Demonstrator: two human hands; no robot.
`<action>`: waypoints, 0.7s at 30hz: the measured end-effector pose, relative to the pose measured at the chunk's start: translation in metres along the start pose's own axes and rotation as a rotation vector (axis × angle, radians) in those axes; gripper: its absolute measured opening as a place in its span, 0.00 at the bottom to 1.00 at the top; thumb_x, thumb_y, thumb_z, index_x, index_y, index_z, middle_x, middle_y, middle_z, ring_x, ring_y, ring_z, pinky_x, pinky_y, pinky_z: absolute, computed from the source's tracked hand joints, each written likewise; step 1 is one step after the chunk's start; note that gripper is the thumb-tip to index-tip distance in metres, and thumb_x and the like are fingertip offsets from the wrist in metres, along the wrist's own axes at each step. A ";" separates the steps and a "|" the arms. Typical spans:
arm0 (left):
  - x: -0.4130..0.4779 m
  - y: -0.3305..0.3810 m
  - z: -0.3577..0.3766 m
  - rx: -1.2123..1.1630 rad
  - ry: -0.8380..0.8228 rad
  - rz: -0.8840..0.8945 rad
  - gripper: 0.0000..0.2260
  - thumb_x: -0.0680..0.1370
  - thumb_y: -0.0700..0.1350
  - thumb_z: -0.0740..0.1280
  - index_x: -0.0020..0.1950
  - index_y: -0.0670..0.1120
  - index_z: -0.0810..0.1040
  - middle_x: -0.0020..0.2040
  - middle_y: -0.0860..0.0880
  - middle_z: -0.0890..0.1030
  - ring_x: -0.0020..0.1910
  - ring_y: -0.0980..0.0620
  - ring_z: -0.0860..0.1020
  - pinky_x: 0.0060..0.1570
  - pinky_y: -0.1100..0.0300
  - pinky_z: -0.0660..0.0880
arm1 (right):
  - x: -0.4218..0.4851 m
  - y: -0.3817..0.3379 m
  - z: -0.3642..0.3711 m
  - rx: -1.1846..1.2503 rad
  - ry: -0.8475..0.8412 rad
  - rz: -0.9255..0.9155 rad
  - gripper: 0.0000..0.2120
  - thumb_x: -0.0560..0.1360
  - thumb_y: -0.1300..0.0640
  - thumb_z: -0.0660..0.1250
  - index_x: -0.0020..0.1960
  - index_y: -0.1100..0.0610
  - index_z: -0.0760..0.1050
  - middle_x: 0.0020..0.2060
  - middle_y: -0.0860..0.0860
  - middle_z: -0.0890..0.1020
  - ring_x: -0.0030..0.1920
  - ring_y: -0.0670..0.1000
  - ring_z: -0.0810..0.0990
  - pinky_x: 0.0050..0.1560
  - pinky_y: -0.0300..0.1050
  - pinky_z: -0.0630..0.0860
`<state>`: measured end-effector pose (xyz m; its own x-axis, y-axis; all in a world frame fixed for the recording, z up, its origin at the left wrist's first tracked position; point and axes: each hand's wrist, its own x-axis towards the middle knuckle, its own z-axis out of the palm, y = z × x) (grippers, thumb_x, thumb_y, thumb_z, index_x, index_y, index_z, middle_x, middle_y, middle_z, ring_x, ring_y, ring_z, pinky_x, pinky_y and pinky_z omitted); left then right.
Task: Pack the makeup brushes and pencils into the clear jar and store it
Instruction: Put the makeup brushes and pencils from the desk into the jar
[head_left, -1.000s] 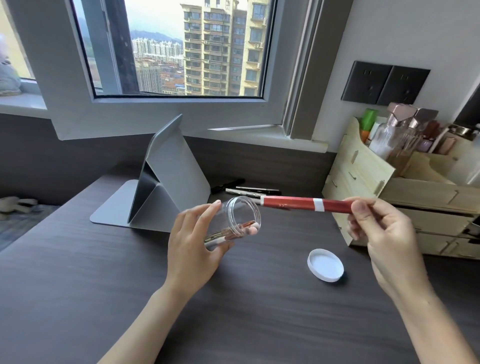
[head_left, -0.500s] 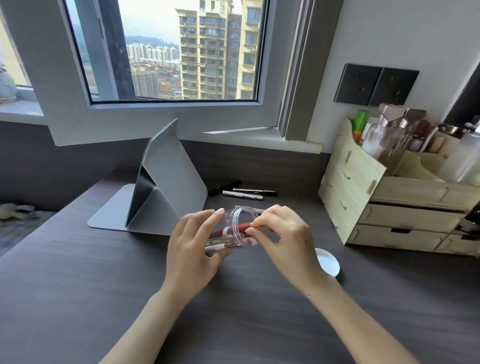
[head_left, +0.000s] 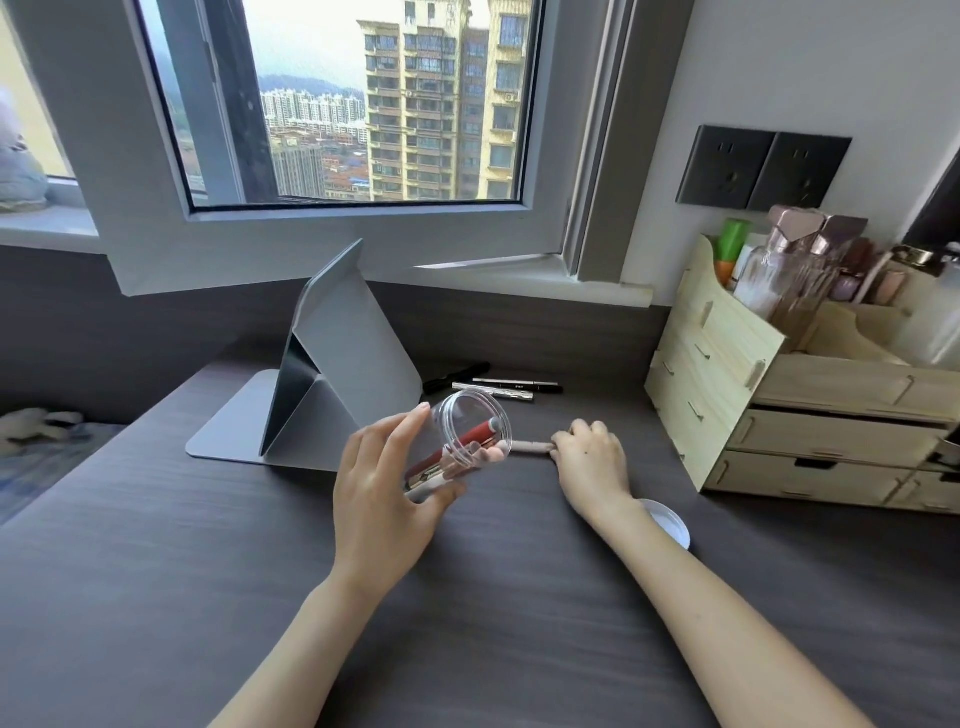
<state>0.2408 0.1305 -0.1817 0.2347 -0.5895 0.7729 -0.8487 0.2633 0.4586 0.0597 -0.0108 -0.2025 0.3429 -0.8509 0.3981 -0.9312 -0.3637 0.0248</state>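
The likeliest slip here is a spill: the left hand (head_left: 382, 499) holds the clear round plastic jar (head_left: 457, 441) tilted well over, its open mouth facing up and away toward the window, fingers and thumb wrapped around its lower wall, and nothing closes that mouth. Should the tilt deepen while the person's attention goes to the other hand, the red pencil-like stick with a grey tip (head_left: 465, 441) and the pale-handled brushes lying beside it could slide out onto the dark wood-grain desk (head_left: 208, 597). A second risk is a snag at the rim, since the jar already holds several long items and the red stick's tip reaches nearly to the opening; another piece pushed in at a poor angle may jam against them or knock the jar from the hand. The right hand (head_left: 592, 457) rests on the desk just right of the jar, its fingers curled around one end of a slim beige brush handle (head_left: 530, 447); how firmly it is pinched cannot be told. Three dark and silver pens (head_left: 498, 387) lie unpacked farther back, near the grey folded tablet stand (head_left: 332, 364). The white round lid (head_left: 672, 522) lies on the desk, partly behind the right forearm. The pale wooden drawer organiser (head_left: 727, 374) at right holds bottles and tubes in its open top.
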 end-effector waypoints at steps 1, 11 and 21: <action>0.000 0.000 0.000 0.000 -0.004 0.000 0.37 0.58 0.44 0.82 0.64 0.46 0.71 0.55 0.44 0.79 0.54 0.51 0.70 0.58 0.76 0.58 | 0.001 0.001 0.000 -0.002 -0.010 -0.009 0.07 0.76 0.58 0.64 0.49 0.58 0.79 0.47 0.57 0.80 0.50 0.60 0.77 0.48 0.49 0.72; -0.001 0.001 0.000 -0.007 0.019 0.014 0.32 0.61 0.49 0.77 0.63 0.43 0.75 0.55 0.46 0.79 0.54 0.51 0.72 0.58 0.73 0.60 | -0.029 0.035 -0.075 0.830 0.238 0.179 0.08 0.76 0.63 0.64 0.43 0.52 0.77 0.35 0.52 0.80 0.37 0.53 0.78 0.36 0.42 0.72; -0.004 0.003 0.005 0.035 0.027 0.126 0.30 0.63 0.50 0.76 0.63 0.45 0.73 0.55 0.45 0.80 0.54 0.51 0.72 0.56 0.66 0.66 | -0.069 -0.003 -0.147 0.749 0.227 -0.263 0.08 0.72 0.61 0.66 0.50 0.58 0.79 0.38 0.45 0.78 0.40 0.34 0.75 0.42 0.24 0.68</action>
<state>0.2352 0.1292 -0.1856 0.1378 -0.5322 0.8353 -0.8883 0.3066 0.3419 0.0208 0.1044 -0.0951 0.4301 -0.6344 0.6423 -0.4675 -0.7652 -0.4427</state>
